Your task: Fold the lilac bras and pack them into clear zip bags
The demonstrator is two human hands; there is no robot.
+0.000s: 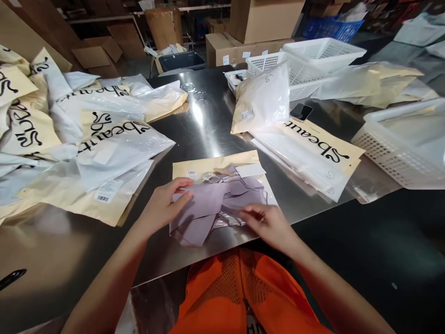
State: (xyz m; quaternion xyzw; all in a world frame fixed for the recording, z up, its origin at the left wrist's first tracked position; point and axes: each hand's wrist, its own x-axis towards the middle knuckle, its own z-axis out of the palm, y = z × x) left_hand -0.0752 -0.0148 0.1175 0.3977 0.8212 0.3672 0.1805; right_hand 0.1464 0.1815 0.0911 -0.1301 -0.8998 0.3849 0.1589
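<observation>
A lavender garment (205,204) with thin straps lies partly folded in front of me, on top of a cream and clear plastic mailer bag (215,161). My left hand (166,204) has the garment's upper left edge between thumb and fingers. At the garment's lower right, my right hand (269,225) is closed, with thumb and forefinger pinching its fabric or a strap; the fingertips are partly hidden. A blank white tag (250,170) rests across the garment's upper right part. Beside it, a small barcode label (210,178) shows near the top edge.
Printed mailer bags (118,148) are heaped on the left of the metal table. A plump packed bag (264,99), flat mailers (306,153) and a phone (301,112) lie right. White baskets (399,148) stand beyond them. A black pen (12,278) is near left.
</observation>
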